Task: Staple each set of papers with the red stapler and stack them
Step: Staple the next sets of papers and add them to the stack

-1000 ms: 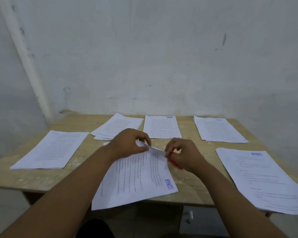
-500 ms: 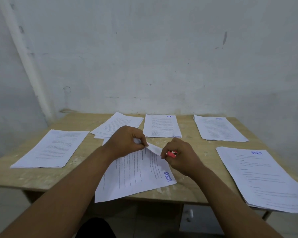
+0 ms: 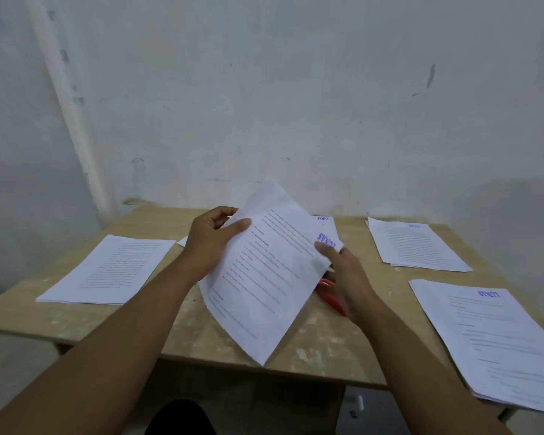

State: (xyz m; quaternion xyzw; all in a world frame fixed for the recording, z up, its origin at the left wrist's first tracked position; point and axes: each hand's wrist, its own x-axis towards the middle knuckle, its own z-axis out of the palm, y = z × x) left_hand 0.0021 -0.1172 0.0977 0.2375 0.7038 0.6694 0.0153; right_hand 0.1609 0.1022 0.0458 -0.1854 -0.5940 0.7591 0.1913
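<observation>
White printed paper set (image 3: pixel 264 277) tilts up, left hand (image 3: pixel 211 246) gripping it, right hand (image 3: pixel 349 277) straight-fingered at its corner (red stapler (image 3: pixel 330 299) just beneath).

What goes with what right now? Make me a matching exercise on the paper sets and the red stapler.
1 held paper set
2 red stapler
3 far-left paper set
4 near-right paper set

a lies flat, blue stamp on top
b raised, gripped by left hand
c lies flat, no stamp showing
d under right hand, partly hidden

Pairs: 1-b, 2-d, 3-c, 4-a
</observation>
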